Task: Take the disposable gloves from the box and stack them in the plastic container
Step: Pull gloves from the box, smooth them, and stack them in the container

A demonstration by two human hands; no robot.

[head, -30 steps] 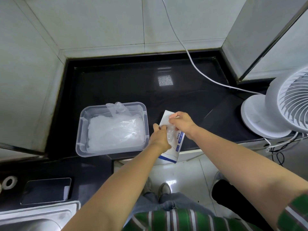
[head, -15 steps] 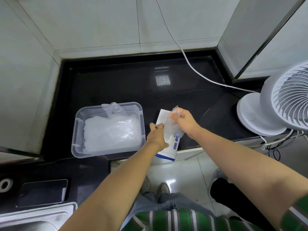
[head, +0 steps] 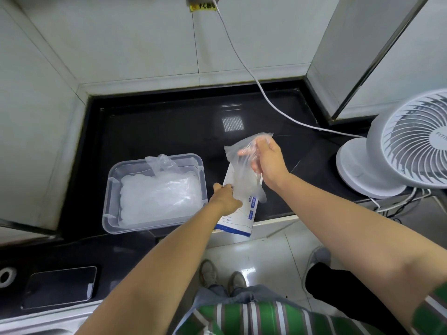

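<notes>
Disposable glove (head: 244, 175): clear film, hanging crumpled at centre frame, pinched at its upper end by the right hand (head: 268, 163) (thumb and curled fingers closed on the film, which partly wraps the fingertips). Its lower end drapes over the upper part of the box (head: 238, 221); whether it is clear of the opening cannot be told. The box is white with blue print and sits at a slant just below centre, its lower end past the edge of the black counter (head: 157, 131). The left hand (head: 226, 198) grips the box at its upper left edge; most of its fingers are hidden beyond the hand, so their lie cannot be told. The plastic container (head: 107, 197) is clear and sits on the counter left of centre, just beside the box. It holds a flat stack of gloves (head: 159, 197), with one bunched at the far rim. White fan (head: 411, 141) at the right edge; a white cable (head: 242, 59) runs down from upper centre toward it. Dark phone (head: 60, 286) lies flat, lower left.
</notes>
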